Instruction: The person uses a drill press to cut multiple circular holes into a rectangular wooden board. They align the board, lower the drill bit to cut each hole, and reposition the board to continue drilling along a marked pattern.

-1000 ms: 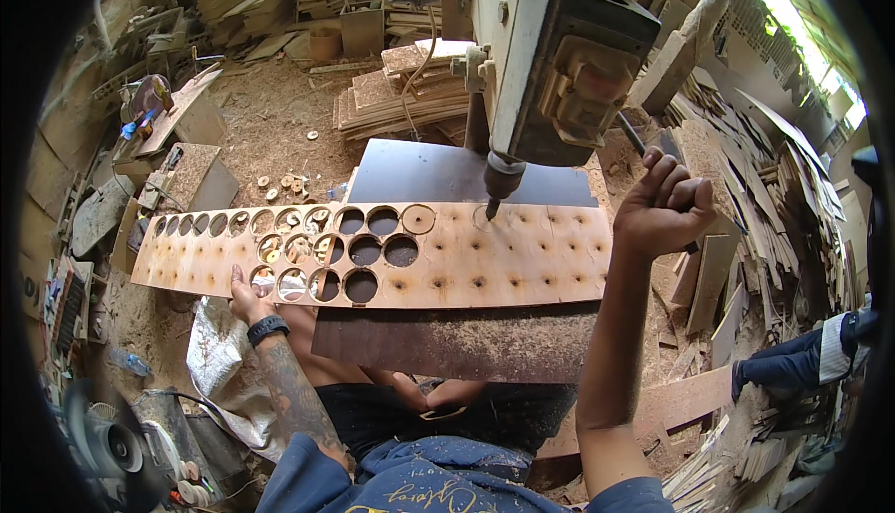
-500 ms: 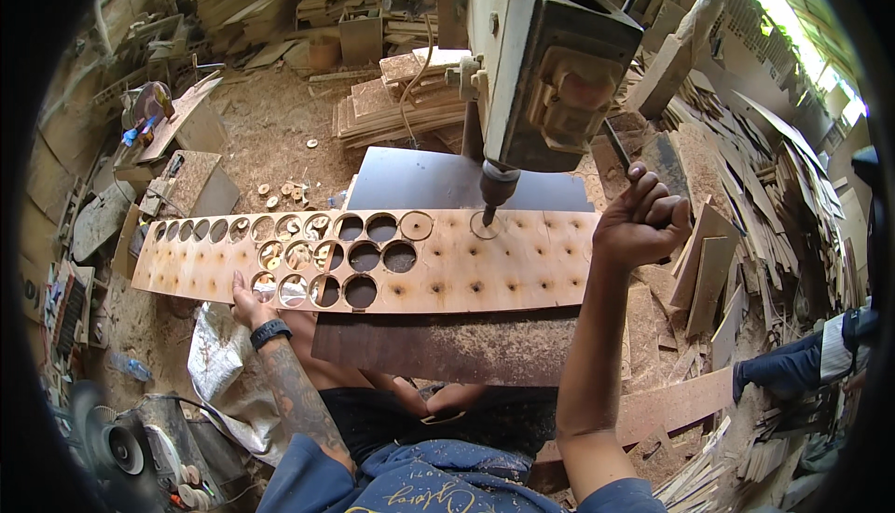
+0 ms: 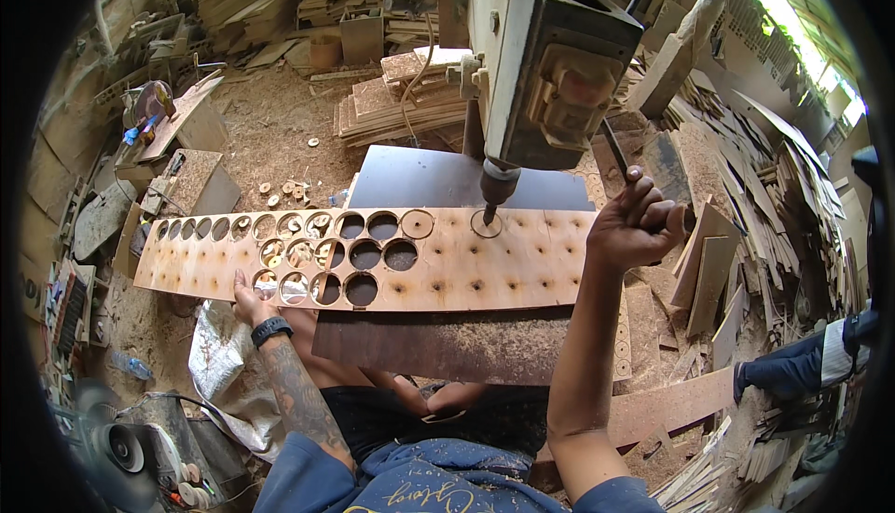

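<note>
A long plywood board (image 3: 447,280) lies across a dark support panel (image 3: 438,345), with rows of round holes at its left and middle and small dark-edged pilot holes on the right. My left hand (image 3: 252,302), wearing a black watch, grips the board's near edge, thumb on top. Above the board hangs a drill press (image 3: 550,75); its hole-saw bit (image 3: 490,214) meets the wood at a circular cut in the far row. My right hand (image 3: 639,224) is closed around the press's feed lever (image 3: 616,147), right of the head. A cut ring beside the bit still holds its disc.
Cut wooden discs (image 3: 272,201) lie on the sawdust-covered floor beyond the board. Plywood sheets (image 3: 401,103) are stacked behind, and offcuts (image 3: 764,196) lean at the right. A white sack (image 3: 219,354) and a fan (image 3: 117,443) are at the left; another person's leg (image 3: 783,368) shows at right.
My right hand has moved slightly left and down with the feed lever, which has turned a little. The board and my left hand have barely shifted.
</note>
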Motion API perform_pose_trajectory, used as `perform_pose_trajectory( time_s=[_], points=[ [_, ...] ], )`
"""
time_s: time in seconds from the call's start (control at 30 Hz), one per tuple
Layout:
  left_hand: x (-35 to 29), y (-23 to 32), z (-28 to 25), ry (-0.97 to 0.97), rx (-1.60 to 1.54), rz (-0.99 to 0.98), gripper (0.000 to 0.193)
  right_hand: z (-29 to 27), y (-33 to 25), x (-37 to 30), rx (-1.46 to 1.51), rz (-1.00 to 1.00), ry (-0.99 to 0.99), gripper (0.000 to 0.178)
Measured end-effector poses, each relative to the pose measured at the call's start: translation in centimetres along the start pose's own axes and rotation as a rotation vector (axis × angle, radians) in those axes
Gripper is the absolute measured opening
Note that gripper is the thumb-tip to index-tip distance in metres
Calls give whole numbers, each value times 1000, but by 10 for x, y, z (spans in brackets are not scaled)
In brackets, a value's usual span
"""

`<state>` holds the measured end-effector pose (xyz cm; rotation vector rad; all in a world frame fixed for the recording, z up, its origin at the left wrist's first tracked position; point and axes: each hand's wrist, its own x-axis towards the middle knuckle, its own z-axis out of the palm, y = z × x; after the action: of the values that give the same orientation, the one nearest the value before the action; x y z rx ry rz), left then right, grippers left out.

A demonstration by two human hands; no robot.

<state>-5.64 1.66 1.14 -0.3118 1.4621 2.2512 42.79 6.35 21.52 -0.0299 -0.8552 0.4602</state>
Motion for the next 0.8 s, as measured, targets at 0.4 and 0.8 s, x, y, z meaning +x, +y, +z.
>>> perform_pose_trajectory(
  time_s=[0.4, 0.8],
  points=[
    [6, -3, -2, 26, -7, -23, 37, -2, 0, -1, 33, 15, 38, 47],
    [6, -3, 0, 70, 28, -36, 28, -4, 1, -6, 79, 80, 146, 48]
  ],
)
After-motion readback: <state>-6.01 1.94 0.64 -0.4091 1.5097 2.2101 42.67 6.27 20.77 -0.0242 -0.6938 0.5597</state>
